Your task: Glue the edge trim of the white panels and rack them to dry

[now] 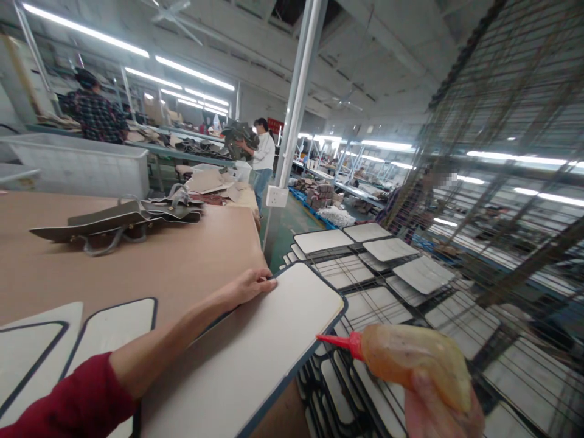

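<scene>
Tabletop point(219, 243), one bottle point(410, 353), two hands point(250, 286) point(433, 410)

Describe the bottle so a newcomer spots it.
Right of the brown table is a wire rack. Before it, the right hand holds a bottle aimed at a white panel. Its amber body and red nozzle stand out among the white panels.

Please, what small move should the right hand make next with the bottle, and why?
Perhaps the right hand should draw the red nozzle of the bottle slowly along the dark border of the white panel. The nozzle's tip is at that border, and the left hand holds the panel's opposite edge, which may keep it steady.
</scene>
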### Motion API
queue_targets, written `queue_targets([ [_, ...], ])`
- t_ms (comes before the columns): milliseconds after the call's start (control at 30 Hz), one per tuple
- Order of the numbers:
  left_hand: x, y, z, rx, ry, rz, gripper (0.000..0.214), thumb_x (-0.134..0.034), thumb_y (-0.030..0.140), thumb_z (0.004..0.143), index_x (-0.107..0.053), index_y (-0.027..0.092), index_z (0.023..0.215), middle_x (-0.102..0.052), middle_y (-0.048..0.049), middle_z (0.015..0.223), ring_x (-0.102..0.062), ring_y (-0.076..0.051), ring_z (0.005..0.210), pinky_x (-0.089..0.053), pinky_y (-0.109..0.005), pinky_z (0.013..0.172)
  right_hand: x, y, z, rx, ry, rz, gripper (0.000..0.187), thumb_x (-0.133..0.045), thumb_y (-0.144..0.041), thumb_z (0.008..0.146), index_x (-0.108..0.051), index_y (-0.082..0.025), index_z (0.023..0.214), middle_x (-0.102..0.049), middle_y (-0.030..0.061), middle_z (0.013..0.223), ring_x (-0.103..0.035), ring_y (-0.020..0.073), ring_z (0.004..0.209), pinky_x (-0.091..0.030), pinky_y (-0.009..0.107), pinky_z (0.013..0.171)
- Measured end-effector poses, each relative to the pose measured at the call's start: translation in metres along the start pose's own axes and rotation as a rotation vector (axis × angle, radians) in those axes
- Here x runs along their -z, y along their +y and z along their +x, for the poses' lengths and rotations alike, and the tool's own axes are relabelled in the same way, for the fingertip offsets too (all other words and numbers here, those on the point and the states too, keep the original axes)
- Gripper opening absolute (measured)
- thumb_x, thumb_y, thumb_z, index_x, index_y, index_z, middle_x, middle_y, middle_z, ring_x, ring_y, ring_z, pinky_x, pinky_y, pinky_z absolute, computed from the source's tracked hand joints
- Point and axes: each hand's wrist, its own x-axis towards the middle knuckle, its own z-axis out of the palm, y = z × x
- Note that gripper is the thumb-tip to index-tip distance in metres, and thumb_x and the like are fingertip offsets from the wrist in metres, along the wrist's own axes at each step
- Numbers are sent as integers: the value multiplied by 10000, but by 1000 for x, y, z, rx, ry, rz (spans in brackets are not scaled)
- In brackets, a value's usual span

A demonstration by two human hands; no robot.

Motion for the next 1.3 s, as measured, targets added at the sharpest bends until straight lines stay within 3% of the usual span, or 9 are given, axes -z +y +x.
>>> queue_targets([
  [233,-1,3,11,-50,-18,10,585,-673,712,578,-525,185,782,-608,9,666,-572,-168,596,-360,-236,490,5,7,0,-123,76,-19,645,-922,-333,410,-703,-195,1001,-709,51,949,-657,256,886,-586,336,714],
  [367,-3,7,17,-60,-24,-9,589,-661,718,574,-513,186,779,-580,27,635,-561,-157,579,-353,-234,490,2,4,0,-89,56,1,570,-920,-324,437,-712,-204,953,-708,36,916,-655,240,859,-579,335,719],
  [533,-6,19,19,-79,9,29,578,-668,701,541,-512,183,745,-499,63,559,-454,-111,494,-287,-225,463,0,-1,-1,20,-32,11,469,-891,-299,533,-715,-199,956,-691,35,1003,-625,241,979,-529,362,900],
  [800,-10,29,21,-49,6,-28,505,-694,614,528,-462,203,707,-522,62,556,-475,-115,502,-320,-223,473,3,-4,-4,-26,-22,-12,515,-905,-336,527,-706,-203,983,-675,36,1027,-612,264,1033,-538,370,897],
  [1100,-11,44,20,-21,88,10,269,-670,363,730,-472,194,662,-448,89,472,-392,-88,433,-248,-208,443,0,-10,-10,31,-124,-31,417,-875,-301,614,-692,-199,974,-672,15,966,-615,196,922,-540,283,836],
  [1300,-12,42,30,14,89,5,197,-602,254,831,-483,193,687,-469,81,463,-413,-97,405,-237,-205,434,6,-8,-12,-1,-125,-50,431,-896,-311,578,-705,-221,954,-671,-2,891,-610,172,862,-543,223,737],
])
